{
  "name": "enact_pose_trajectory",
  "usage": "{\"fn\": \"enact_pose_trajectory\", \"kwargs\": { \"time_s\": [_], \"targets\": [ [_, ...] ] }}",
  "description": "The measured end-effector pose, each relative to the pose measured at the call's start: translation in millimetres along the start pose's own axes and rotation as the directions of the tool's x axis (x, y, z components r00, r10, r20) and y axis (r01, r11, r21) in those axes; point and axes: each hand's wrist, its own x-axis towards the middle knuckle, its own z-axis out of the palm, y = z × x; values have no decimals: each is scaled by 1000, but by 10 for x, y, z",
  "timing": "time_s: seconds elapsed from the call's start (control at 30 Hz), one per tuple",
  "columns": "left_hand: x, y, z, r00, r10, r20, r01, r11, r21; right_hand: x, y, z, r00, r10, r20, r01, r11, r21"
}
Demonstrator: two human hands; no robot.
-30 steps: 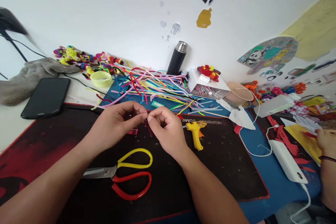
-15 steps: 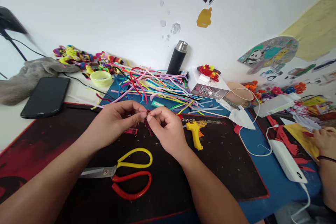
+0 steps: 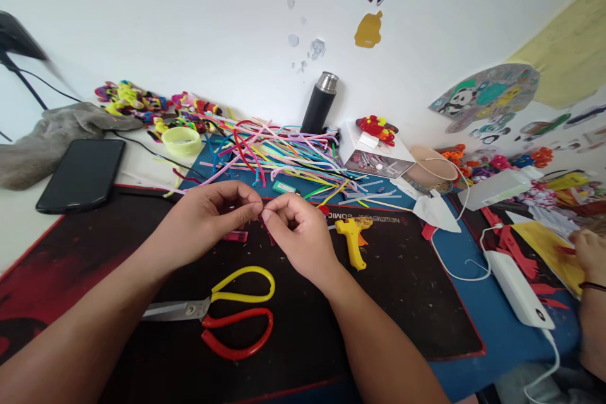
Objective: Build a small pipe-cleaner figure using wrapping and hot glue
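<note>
My left hand (image 3: 213, 218) and my right hand (image 3: 303, 237) meet above the dark mat (image 3: 379, 322), fingertips pinched and almost touching. Between them is a short dark red pipe cleaner (image 3: 269, 237), its end hanging below the fingers and mostly hidden by my right hand. Under my left fingers lies a small translucent red item (image 3: 237, 236), partly covered. Scissors (image 3: 206, 311) with one yellow and one red handle lie nearer to me, below both hands. Right of my right hand rests a yellow glue gun (image 3: 353, 243).
Behind the hands spreads a pile of colored pipe cleaners (image 3: 284, 151), with a black thermos (image 3: 320, 104) and a white box (image 3: 374, 154). At left are a phone (image 3: 81, 173) and yellow tape roll (image 3: 182, 141). A white power bank (image 3: 518, 290) and another person's hand (image 3: 589, 259) are at right.
My pinched fingers have shifted very slightly left, and less of the dark red pipe cleaner shows below them. The other person's hand at right has moved a little to the right.
</note>
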Motion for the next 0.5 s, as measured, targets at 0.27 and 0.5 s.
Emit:
{"fn": "enact_pose_trajectory", "kwargs": {
  "time_s": [0.27,0.5],
  "targets": [
    [9,30,-10,993,-99,64,108,983,-149,5,-10,-18,1000,5,-1,-5,1000,-21],
    [44,11,-30,965,-231,126,257,933,-251,7,16,-50,999,-49,-1,48,999,-18]
  ]
}}
